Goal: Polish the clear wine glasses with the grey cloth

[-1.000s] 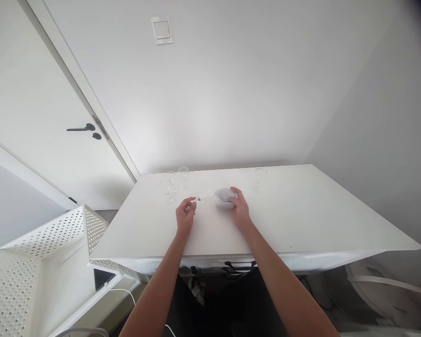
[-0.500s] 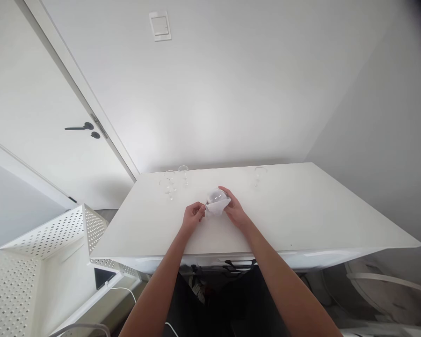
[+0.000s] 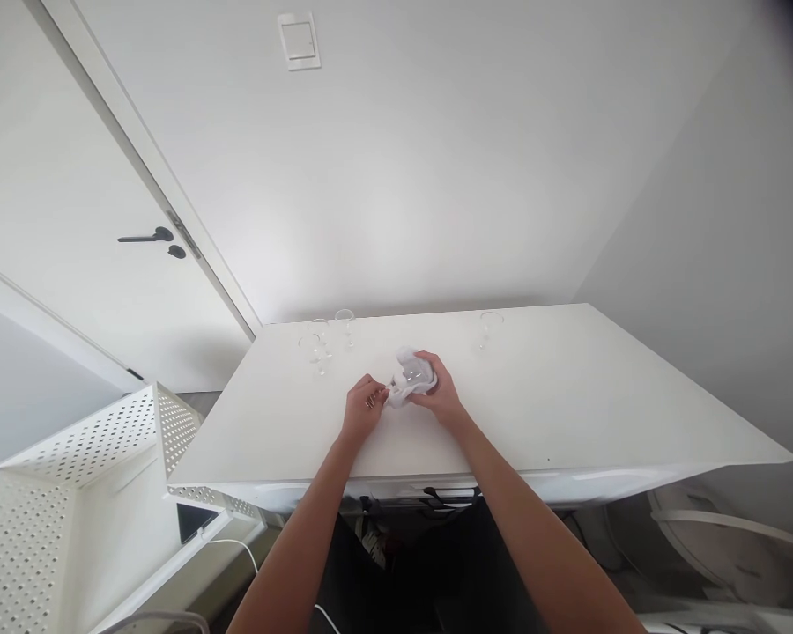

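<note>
Over the middle of the white tabletop [image 3: 542, 387], a clear stemmed glass [image 3: 418, 374] lies tilted in my hands with a white cloth [image 3: 406, 356] bunched around its bowl. My right hand [image 3: 444, 392] curls about the bowl from the right, pressing the cloth to it. On the other side my left hand [image 3: 363, 407] is closed, its fingertips pinching at the left end of the glass, where the cloth gathers; the stem itself is mostly hidden.
Several clear stemmed glasses [image 3: 310, 348] stand at the table's back left. Another stemmed glass [image 3: 491, 326] stands at the back right. A white perforated shelf unit [image 3: 115, 475] adjoins the left side, below a door with a dark handle [image 3: 146, 237]. A wall rises behind the table.
The cloth has shifted around the glass, bunching higher at the back and toward my left fingers. My right hand has turned and wraps further around the bowl.
</note>
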Demonstrator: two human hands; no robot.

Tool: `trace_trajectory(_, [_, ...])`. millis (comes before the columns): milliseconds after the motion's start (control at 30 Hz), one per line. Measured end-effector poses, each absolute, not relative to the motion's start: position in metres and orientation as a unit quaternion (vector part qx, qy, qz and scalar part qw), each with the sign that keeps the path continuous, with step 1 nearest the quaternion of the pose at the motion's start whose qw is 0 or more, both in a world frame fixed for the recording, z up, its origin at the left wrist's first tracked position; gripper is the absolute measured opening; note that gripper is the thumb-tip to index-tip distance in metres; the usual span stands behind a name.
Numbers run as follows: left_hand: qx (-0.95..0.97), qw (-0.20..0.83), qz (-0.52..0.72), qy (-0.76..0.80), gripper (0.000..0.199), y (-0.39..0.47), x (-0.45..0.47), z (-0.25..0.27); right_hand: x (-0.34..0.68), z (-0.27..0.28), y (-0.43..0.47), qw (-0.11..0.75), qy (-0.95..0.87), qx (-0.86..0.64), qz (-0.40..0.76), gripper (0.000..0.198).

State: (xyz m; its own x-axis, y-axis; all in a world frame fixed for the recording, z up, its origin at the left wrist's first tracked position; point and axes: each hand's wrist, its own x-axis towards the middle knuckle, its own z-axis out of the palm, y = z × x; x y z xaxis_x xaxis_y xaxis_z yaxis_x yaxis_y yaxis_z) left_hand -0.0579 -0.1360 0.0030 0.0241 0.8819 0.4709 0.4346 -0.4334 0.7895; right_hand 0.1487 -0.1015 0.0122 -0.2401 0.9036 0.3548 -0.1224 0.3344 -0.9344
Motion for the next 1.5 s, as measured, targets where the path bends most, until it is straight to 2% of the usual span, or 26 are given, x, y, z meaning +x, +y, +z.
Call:
trace_trajectory(133, [0.689,0.159,0.504,0.495,0.02,-0.135,-0.057,-0.006,0.148,0.002,-0.102,0.515,-0.694,-0.36,0.352,0.066])
trace_trajectory(200, [0.702,0.14,0.488,0.499,0.019,-0.135,-0.057,-0.01,0.15,-0.001,-0.101,0.504,-0.708,-0.371,0.327,0.059])
trace_trajectory(267, [0.71,0.132,0.484,0.494,0.019,-0.135,-0.057,-0.012,0.152,-0.001,-0.101,0.512,-0.7,-0.369,0.334,0.062])
trace_trajectory(400, [0.721,0.15,0.493,0.464,0.02,-0.134,-0.058,-0.012,0.153,0.007,-0.101,0.55,-0.601,-0.306,0.492,0.082])
trace_trajectory(500, [0.728,0.194,0.488,0.44,0.021,-0.133,-0.058,-0.008,0.149,0.014,-0.102,0.519,-0.529,-0.225,0.633,0.073])
trace_trajectory(567, [0.726,0.229,0.484,0.432,0.023,-0.133,-0.058,-0.005,0.146,0.016,-0.103,0.488,-0.509,-0.178,0.687,0.069])
trace_trajectory(667, [0.719,0.27,0.475,0.429,0.028,-0.134,-0.058,0.0,0.144,0.017,-0.103,0.466,-0.493,-0.156,0.718,0.068])
trace_trajectory(800, [0.714,0.291,0.466,0.434,0.034,-0.134,-0.059,0.002,0.145,0.015,-0.101,0.459,-0.513,-0.174,0.705,0.066])
trace_trajectory(900, [0.714,0.299,0.465,0.43,0.034,-0.133,-0.059,0.001,0.145,0.013,-0.1,0.476,-0.56,-0.222,0.64,0.074])
trace_trajectory(1000, [0.706,0.297,0.472,0.436,0.028,-0.133,-0.058,0.001,0.144,0.012,-0.102,0.518,-0.612,-0.311,0.511,0.081])
trace_trajectory(1100, [0.7,0.272,0.481,0.452,0.024,-0.134,-0.058,0.003,0.144,0.012,-0.105,0.547,-0.65,-0.339,0.403,0.083])
trace_trajectory(1300, [0.64,0.195,0.524,0.527,0.032,-0.133,-0.061,0.001,0.146,0.001,-0.107,0.567,-0.662,-0.39,0.296,0.055])
trace_trajectory(1400, [0.673,0.177,0.5,0.515,0.025,-0.131,-0.062,-0.005,0.142,-0.008,-0.104,0.52,-0.742,-0.378,0.187,0.052])
trace_trajectory(1500, [0.711,0.173,0.47,0.493,0.02,-0.13,-0.062,-0.008,0.136,-0.012,-0.101,0.489,-0.789,-0.366,0.06,0.04])
